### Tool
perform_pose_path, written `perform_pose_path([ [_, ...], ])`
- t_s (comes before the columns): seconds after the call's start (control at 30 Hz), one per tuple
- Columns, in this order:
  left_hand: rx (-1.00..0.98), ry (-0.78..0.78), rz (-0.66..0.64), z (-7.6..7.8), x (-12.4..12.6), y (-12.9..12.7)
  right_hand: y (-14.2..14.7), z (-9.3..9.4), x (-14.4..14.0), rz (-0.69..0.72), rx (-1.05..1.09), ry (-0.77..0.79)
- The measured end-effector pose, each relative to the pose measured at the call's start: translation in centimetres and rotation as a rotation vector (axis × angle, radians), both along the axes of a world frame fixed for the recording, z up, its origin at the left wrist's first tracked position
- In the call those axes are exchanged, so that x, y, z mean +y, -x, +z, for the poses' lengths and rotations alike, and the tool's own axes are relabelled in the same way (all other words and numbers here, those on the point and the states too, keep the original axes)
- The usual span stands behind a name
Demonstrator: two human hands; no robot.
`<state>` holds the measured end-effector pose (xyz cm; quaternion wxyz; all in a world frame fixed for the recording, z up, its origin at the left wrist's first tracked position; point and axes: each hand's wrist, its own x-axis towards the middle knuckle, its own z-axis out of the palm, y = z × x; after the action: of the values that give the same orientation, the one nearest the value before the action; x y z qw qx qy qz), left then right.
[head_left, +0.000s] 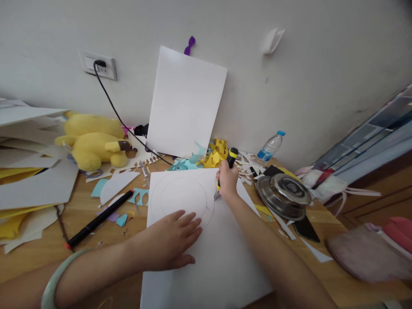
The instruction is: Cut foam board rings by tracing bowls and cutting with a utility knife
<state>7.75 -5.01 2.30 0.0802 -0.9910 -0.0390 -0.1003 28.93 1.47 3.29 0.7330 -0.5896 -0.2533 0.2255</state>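
Note:
A large white board (225,253) lies on the wooden table in front of me, with two round pencil lines, one inside the other, drawn on its far left part. My left hand (175,240) rests flat on the board, fingers spread, over the near side of the circles. In my right hand (228,178) is a yellow and black utility knife (231,158), gripped upright with a slight tilt. Its blade tip points down at the outer pencil line on the right. Whether the tip has gone into the board I cannot tell.
Behind stands another white board (188,103) against the wall. Yellow scraps (219,152), a water bottle (270,146), metal lids (285,195) and a phone (306,228) lie right of centre. Leftward are a black tube (99,219), a yellow plush toy (95,139), a cable (111,101) and stacked sheets (35,184).

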Motion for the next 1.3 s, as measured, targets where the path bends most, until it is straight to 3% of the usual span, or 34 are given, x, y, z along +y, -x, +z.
perform_pose_path([
  [0.23,-0.049,-0.009,0.023,1.7,0.7,0.5,-0.8,1.2,0.1,-0.098,0.052,-0.034],
  [0.37,-0.022,0.039,-0.007,2.1,0.2,0.4,0.5,0.0,-1.5,-0.027,0.169,0.058],
  [0.47,0.037,0.079,-0.042,1.1,-0.5,-0.1,1.5,-1.5,-2.7,0.026,0.244,0.118],
  [0.57,0.082,0.103,-0.048,-0.9,-1.0,-0.6,1.9,-2.7,-3.2,0.047,0.241,0.141],
  [0.67,0.086,0.137,-0.022,-2.9,-1.3,-0.8,2.1,-3.3,-3.1,0.064,0.2,0.14],
  [0.77,0.102,0.187,-0.016,-4.0,-1.5,-0.8,2.1,-3.5,-3.1,0.09,0.158,0.111],
  [0.93,0.115,0.23,-0.033,-3.9,-1.4,-0.8,2.0,-3.6,-3.4,0.139,0.079,0.113],
  [1.3,0.12,0.269,-0.06,-3.3,-0.9,-1.0,1.6,-4.3,-2.8,0.077,-0.002,0.129],
])
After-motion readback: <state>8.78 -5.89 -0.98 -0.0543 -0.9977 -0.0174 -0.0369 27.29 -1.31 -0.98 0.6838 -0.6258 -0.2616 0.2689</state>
